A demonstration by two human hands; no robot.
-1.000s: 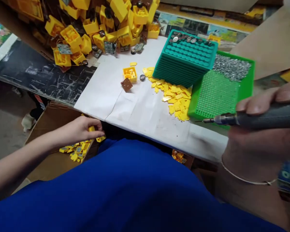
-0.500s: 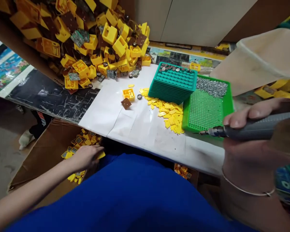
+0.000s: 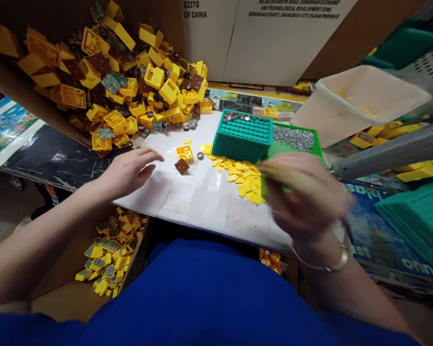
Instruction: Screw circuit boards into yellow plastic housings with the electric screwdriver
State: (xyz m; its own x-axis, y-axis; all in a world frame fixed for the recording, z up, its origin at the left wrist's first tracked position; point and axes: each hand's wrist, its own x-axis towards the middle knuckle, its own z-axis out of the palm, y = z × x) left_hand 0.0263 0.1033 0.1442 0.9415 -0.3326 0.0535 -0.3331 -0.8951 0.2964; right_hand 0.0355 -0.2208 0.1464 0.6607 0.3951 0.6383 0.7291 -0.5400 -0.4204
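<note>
My left hand [image 3: 130, 170] hovers over the left part of the white work surface [image 3: 198, 192], fingers apart and holding nothing. Just right of its fingertips sits an open yellow plastic case [image 3: 184, 153], with a brown square plate [image 3: 182, 166] leaning at its front. A small round dark part [image 3: 200, 155] lies beside the case. My right hand [image 3: 306, 197] is smeared by motion in front of the green basket [image 3: 318, 144], so its fingers cannot be read. Behind that hand, the grey electric screwdriver [image 3: 386, 151] slants to the right, apart from the fingers.
Yellow cases [image 3: 155, 77] with circuit boards spill from a carton at left. Flat yellow pieces [image 3: 245, 180] lie before stacked teal trays [image 3: 241, 144]; silver screws [image 3: 294, 138] fill the basket's back. Below the edge, a carton holds boarded yellow cases [image 3: 110, 259]. A translucent bin [image 3: 368, 96] stands right.
My left hand has risen from the lower carton to above the table, and the yellow piece has left it. My right hand has let go of the screwdriver and moved left.
</note>
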